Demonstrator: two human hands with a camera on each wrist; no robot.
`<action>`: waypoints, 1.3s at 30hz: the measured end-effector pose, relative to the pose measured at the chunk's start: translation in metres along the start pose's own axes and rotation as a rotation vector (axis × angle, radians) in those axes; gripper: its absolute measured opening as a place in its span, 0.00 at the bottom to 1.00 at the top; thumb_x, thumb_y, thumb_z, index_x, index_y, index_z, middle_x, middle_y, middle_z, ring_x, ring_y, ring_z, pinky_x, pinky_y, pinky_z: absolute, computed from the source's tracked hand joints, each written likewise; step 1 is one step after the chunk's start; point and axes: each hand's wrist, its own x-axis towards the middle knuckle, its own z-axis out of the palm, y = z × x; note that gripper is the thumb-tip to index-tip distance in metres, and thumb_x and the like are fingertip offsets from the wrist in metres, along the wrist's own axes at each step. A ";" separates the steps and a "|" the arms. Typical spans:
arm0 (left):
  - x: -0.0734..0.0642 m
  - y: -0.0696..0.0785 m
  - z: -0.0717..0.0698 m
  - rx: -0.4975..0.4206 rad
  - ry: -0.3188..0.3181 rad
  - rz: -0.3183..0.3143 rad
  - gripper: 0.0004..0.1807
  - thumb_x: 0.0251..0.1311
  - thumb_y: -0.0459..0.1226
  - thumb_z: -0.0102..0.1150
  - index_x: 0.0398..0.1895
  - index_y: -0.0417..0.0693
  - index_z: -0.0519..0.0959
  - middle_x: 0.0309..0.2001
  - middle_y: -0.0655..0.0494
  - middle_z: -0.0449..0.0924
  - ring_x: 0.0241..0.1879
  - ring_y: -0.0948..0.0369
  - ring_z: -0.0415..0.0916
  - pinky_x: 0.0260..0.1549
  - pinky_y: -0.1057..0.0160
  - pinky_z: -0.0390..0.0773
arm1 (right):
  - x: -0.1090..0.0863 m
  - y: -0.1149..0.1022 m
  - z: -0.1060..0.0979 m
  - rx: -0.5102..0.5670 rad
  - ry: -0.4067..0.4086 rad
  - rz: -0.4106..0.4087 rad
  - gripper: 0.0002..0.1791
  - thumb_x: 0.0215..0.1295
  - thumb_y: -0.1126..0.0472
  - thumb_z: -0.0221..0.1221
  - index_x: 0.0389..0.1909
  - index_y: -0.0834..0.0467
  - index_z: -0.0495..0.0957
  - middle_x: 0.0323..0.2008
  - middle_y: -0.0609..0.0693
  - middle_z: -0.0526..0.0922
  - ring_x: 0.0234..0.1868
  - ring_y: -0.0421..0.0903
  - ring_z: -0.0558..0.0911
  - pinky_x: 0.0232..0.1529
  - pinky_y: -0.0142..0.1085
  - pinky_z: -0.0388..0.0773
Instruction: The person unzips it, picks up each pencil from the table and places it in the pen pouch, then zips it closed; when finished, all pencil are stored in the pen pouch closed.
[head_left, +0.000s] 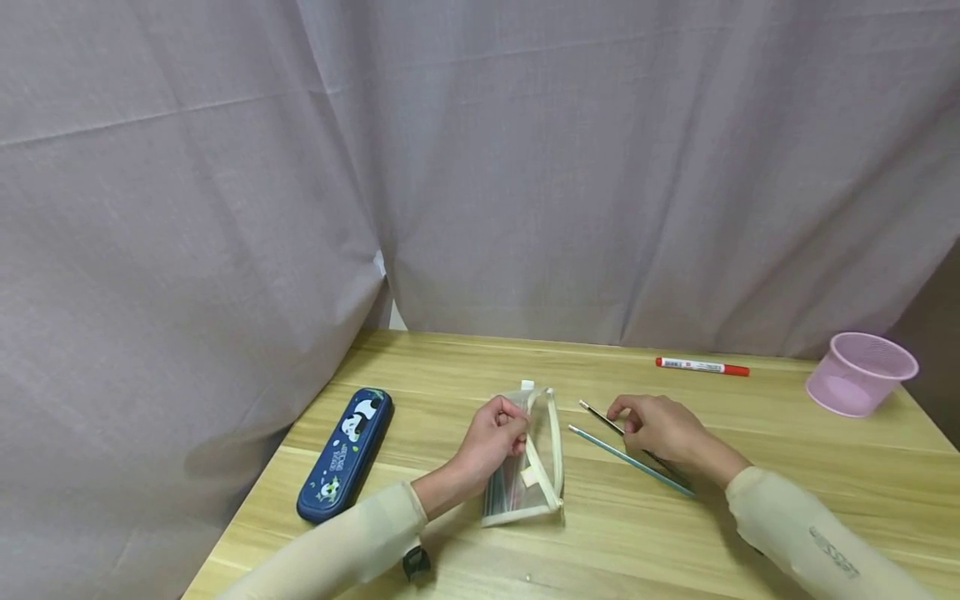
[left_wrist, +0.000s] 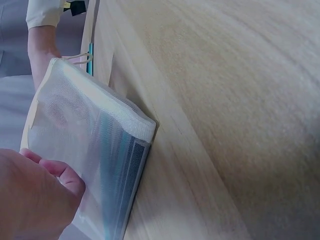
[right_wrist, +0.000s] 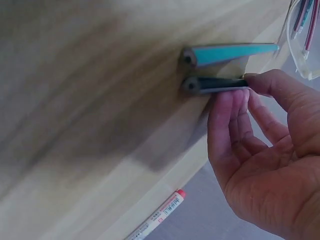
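My left hand [head_left: 491,437] pinches the cream edge of a see-through mesh zip pouch [head_left: 517,500], whose mouth gapes toward the right. Through the mesh, pencils show inside the pouch [left_wrist: 95,130] in the left wrist view. Over on the right, my right hand [head_left: 667,429] pinches a black pencil [head_left: 600,416] between thumb and fingers, close over the wood. Beside it lies a teal pencil [head_left: 630,460], its white-tipped end toward the pouch. The right wrist view has the flat ends of the teal pencil [right_wrist: 225,54] and black pencil [right_wrist: 215,85] facing the camera.
A navy pencil case [head_left: 345,454] with pandas lies at the table's left edge. Toward the back is a red and white marker [head_left: 702,367]. A pink mesh basket [head_left: 855,385] stands at the back right. Grey curtain [head_left: 510,167] hangs behind the wooden table [head_left: 442,375].
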 end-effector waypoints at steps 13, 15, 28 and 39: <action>0.002 -0.001 0.002 0.006 0.000 0.009 0.03 0.69 0.27 0.57 0.41 0.42 0.74 0.26 0.57 0.76 0.24 0.66 0.73 0.26 0.74 0.76 | 0.001 -0.030 -0.016 0.094 0.304 -0.124 0.23 0.61 0.70 0.64 0.57 0.51 0.80 0.40 0.47 0.87 0.35 0.39 0.83 0.33 0.33 0.78; 0.002 -0.002 0.002 0.004 0.002 0.006 0.04 0.68 0.27 0.57 0.40 0.43 0.74 0.26 0.57 0.76 0.24 0.66 0.73 0.26 0.74 0.76 | -0.002 -0.038 -0.013 0.194 0.332 -0.124 0.23 0.63 0.70 0.63 0.58 0.53 0.80 0.42 0.50 0.87 0.37 0.41 0.85 0.36 0.33 0.81; 0.004 -0.001 0.007 0.011 -0.020 0.011 0.04 0.70 0.28 0.58 0.41 0.44 0.74 0.26 0.58 0.76 0.25 0.66 0.73 0.26 0.74 0.75 | -0.019 -0.074 0.006 0.953 0.328 0.008 0.20 0.74 0.70 0.59 0.61 0.56 0.66 0.43 0.46 0.83 0.41 0.40 0.86 0.38 0.47 0.91; 0.003 0.001 0.010 0.010 -0.036 -0.014 0.05 0.69 0.28 0.58 0.39 0.45 0.73 0.26 0.57 0.75 0.25 0.65 0.72 0.26 0.73 0.76 | -0.017 -0.092 0.028 1.097 0.213 0.096 0.21 0.73 0.70 0.60 0.61 0.57 0.64 0.44 0.51 0.79 0.42 0.43 0.87 0.42 0.50 0.91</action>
